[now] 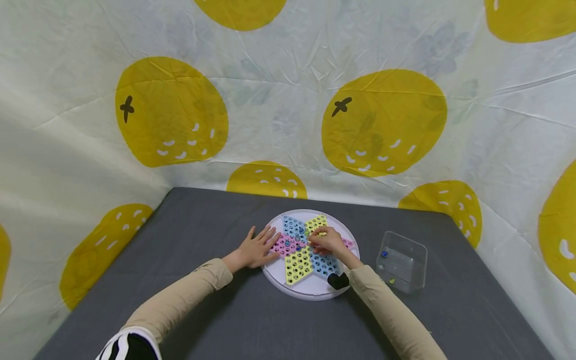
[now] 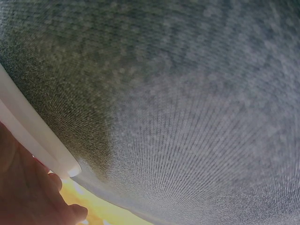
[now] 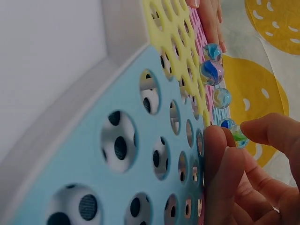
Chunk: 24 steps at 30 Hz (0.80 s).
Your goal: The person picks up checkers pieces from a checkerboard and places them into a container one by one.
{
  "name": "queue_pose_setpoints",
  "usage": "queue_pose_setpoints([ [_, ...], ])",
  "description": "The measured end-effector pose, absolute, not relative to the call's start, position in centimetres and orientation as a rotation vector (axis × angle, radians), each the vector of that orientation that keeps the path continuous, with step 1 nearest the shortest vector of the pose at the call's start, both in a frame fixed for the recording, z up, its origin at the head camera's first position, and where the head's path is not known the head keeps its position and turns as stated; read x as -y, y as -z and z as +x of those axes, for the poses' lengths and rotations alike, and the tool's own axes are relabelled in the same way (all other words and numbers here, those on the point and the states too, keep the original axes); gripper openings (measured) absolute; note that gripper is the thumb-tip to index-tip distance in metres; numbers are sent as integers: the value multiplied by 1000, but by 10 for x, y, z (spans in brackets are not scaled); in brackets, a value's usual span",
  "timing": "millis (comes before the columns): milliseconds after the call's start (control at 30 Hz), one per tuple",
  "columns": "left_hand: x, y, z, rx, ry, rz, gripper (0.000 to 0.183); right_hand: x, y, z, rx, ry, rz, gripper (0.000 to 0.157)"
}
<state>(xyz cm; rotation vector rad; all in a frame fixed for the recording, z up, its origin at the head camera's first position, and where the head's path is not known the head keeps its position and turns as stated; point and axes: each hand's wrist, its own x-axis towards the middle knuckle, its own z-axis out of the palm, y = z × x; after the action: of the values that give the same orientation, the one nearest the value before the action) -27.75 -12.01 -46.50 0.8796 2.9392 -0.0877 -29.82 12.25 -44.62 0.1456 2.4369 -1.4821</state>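
Note:
A round white Chinese checkers board point(image 1: 310, 294) with a pink, yellow and blue perforated star lies on the table. My left hand point(image 1: 257, 248) rests with fingers spread on its left rim; in the left wrist view only part of that hand point(image 2: 28, 192) shows beside the white rim. Over the star's right half is my right hand point(image 1: 330, 242), fingers curled. In the right wrist view its thumb and finger pinch a clear marble with a green swirl point(image 3: 240, 137) close to the board. Other marbles, including a blue and purple one point(image 3: 212, 72), sit in nearby holes.
A clear plastic box point(image 1: 407, 262) stands right of the board, with a blue marble point(image 1: 384, 254) and a yellow-green one point(image 1: 392, 281) inside. The dark grey tablecloth point(image 1: 216, 320) covers the table. Behind hangs a white curtain point(image 1: 279, 115) printed with yellow fruit.

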Motion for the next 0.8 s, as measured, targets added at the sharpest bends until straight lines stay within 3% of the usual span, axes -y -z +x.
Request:
queue_pose_setpoints([
  [800,121,466,-277,-2935,48,885,66,-148,429,-267,-2479,1430,34,21],
])
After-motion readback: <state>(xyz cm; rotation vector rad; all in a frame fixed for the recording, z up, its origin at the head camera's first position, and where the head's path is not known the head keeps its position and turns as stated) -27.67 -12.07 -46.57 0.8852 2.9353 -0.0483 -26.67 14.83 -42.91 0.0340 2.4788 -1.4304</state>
